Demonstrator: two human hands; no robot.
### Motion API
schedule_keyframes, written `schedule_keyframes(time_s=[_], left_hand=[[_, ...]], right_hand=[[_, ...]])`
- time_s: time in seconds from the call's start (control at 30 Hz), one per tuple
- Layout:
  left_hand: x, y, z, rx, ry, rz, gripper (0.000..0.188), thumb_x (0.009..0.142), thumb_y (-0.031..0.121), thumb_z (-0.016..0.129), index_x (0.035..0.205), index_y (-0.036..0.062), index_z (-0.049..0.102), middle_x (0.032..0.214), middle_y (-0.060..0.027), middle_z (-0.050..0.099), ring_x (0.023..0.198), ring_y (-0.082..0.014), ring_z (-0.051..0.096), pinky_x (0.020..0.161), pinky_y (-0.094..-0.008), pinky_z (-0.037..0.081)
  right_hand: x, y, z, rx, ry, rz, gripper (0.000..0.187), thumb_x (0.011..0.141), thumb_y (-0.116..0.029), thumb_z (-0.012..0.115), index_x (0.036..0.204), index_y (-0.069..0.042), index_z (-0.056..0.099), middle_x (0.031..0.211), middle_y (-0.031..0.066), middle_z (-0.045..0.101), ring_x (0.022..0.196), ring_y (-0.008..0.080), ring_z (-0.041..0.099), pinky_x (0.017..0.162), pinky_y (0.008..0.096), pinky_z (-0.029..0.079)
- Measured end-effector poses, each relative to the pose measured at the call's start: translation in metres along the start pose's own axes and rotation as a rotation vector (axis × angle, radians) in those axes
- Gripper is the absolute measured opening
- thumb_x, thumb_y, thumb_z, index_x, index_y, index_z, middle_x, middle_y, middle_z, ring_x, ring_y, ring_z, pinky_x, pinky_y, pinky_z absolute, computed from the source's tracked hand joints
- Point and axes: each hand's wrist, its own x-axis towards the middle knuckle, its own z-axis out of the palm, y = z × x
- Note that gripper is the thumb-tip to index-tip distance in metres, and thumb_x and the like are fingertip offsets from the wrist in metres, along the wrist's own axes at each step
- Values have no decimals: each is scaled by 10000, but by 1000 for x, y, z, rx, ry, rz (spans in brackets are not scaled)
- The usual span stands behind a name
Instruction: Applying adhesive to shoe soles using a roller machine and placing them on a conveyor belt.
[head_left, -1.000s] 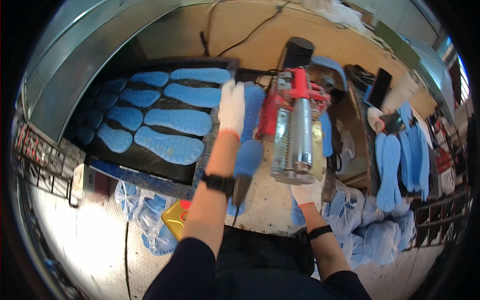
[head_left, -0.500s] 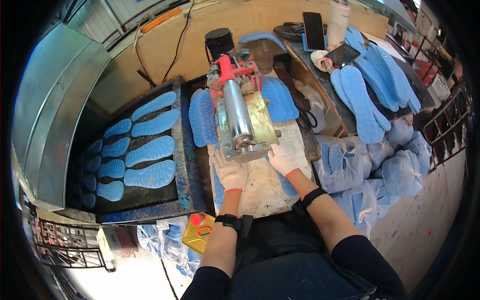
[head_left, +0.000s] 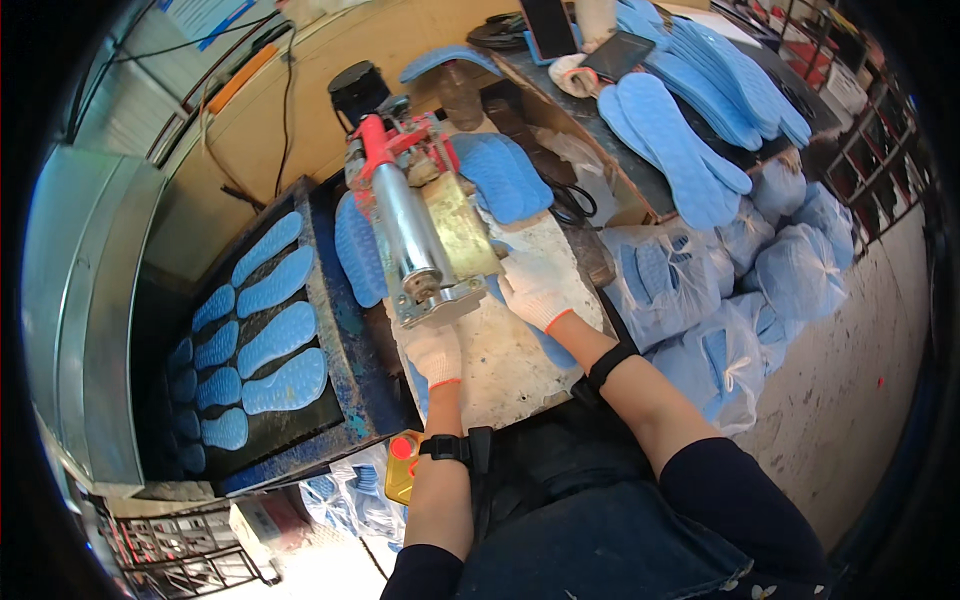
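Observation:
A press with a red head and a shiny metal roller (head_left: pixel 408 225) stands over a worn, pale board (head_left: pixel 500 370). My left hand (head_left: pixel 435 354), in a white knit glove, reaches beneath the press's front plate, which hides its fingers. A strip of blue shows beside that hand. To the right of the plate, my gloved right hand (head_left: pixel 530 290) has its fingers drawn together over a blue insole (head_left: pixel 552 347); parts of the insole show on both sides of the hand. More blue insoles lie behind, one stack (head_left: pixel 500 178) right of the press and another (head_left: pixel 358 250) left of it.
At left, a dark tray (head_left: pixel 350 390) carries rows of blue insoles beside a metal hood (head_left: pixel 90 300). A side table (head_left: pixel 555 105) at far right holds phones and insole piles. Clear bags (head_left: pixel 725 370) of insoles sit on the floor. A yellow jug (head_left: pixel 400 478) is below the tray.
The view has turned, shifting the press leftward in it. My left hand has gone further under the front plate. My right hand's fingers have drawn together near the plate's right edge.

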Motion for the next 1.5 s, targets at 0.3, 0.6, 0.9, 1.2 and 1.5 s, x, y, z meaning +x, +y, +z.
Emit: schedule_keyframes(time_s=[0.3,0.6,0.9,1.2,1.5], left_hand=[[-5,9,-10,126,142,213,300,910,240,596,1106,31,684,1120,-193,685,995,-401,648,880,-458,509],[-7,17,-17,223,77,214,298,929,248,546,1034,21,710,1015,-206,695,944,-389,648,848,-474,498],[-8,42,-33,183,-106,67,382,916,172,529,1263,59,643,1234,-251,614,1133,-409,571,986,-460,447],[-5,43,-25,250,109,211,373,922,330,557,1098,34,700,1034,-234,684,921,-405,666,808,-473,534],[-6,33,-32,43,-216,114,484,909,301,641,1307,33,572,1291,-220,601,1208,-369,564,1010,-424,459]], right_hand=[[-2,11,18,161,139,-51,162,855,-105,601,1002,-126,665,923,125,642,897,363,623,759,471,512],[-3,9,13,131,97,-11,184,852,-124,614,1028,-138,665,1025,102,632,964,332,613,803,465,513],[1,3,13,-55,133,172,506,806,-288,733,1258,-121,578,1102,118,608,1035,317,598,850,446,521],[-8,-10,-58,900,-400,216,499,843,-318,631,1243,-24,580,1124,238,666,1053,383,638,924,436,496],[-39,-57,-89,1077,-165,120,546,920,-215,559,1422,-12,495,1334,217,594,1225,316,579,1045,373,441]])
